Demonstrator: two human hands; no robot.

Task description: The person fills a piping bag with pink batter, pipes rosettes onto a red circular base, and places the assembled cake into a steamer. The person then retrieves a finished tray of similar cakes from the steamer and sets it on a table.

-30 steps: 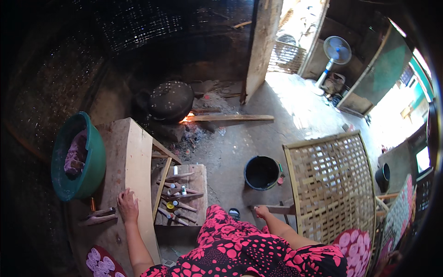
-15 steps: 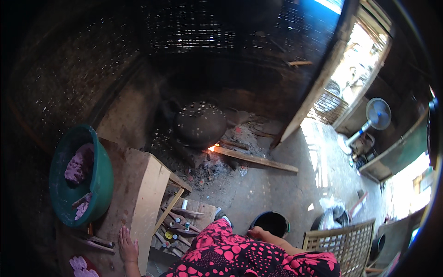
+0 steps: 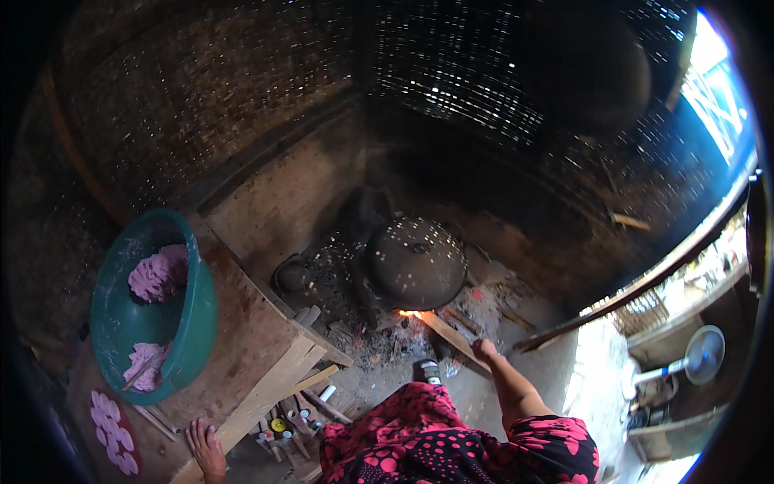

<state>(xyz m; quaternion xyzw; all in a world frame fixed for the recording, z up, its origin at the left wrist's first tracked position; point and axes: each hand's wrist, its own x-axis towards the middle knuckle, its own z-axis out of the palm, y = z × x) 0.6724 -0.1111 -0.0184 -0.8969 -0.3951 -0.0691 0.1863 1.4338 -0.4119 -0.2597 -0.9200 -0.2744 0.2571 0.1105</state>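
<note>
My right hand (image 3: 484, 350) is closed round a long flat piece of firewood (image 3: 451, 335). The far end of that wood lies in the flames (image 3: 412, 313) under a dark, lidded round pot (image 3: 415, 262). Down at the lower left, my left hand (image 3: 205, 445) rests with fingers apart on the edge of a wooden table (image 3: 250, 347). Beyond it on the table stands a green basin (image 3: 201, 323) with lumps of purple dough (image 3: 159, 274). Beside the basin, flattened purple pieces (image 3: 113, 431) lie on a red oval surface.
Ash and embers (image 3: 387, 347) spread over the ground round the fire. Under the table's edge lie jars and wooden-handled tools (image 3: 294, 423). A standing fan (image 3: 704, 355) is at the far right by the bright doorway. Woven walls (image 3: 226, 97) close in the back.
My right hand has moved forward from beside the dark bucket and now grips the firewood. My left hand stays on the table edge. The view has swung, and the bucket is out of sight.
</note>
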